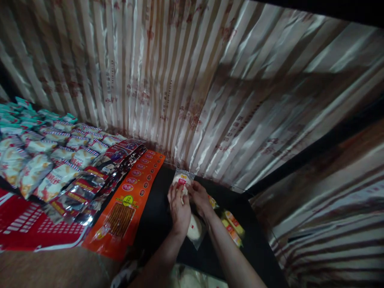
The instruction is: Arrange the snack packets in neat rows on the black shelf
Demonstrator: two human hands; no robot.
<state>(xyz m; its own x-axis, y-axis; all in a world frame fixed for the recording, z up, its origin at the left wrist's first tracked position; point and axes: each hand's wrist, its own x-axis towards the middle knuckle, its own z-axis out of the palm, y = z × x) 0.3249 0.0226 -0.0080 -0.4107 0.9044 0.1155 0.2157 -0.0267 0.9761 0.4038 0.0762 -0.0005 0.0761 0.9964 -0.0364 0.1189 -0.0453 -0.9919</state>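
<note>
A clear packet (182, 176) with a white, bread-like filling and a red label lies at the back of the black tabletop (156, 204). On its left side is my left hand (180, 208), closed with curved fingers over the packet. My right hand (200, 197) grips the packet's right edge, its fingertips partly hidden. Below the hands, a second clear packet (195, 230) of the same white filling shows between my forearms. To the right of my right forearm are several small yellow packets (234, 224), some partly covered by the arm.
Rows of white snack bags (60, 172) and dark red packets (84, 192) fill the left side, with green packets (18, 116) farther back. An orange snack packet (129, 200) lies along the table's left. A red basket (39, 224) stands in front. Striped plastic sheeting (180, 80) hangs behind.
</note>
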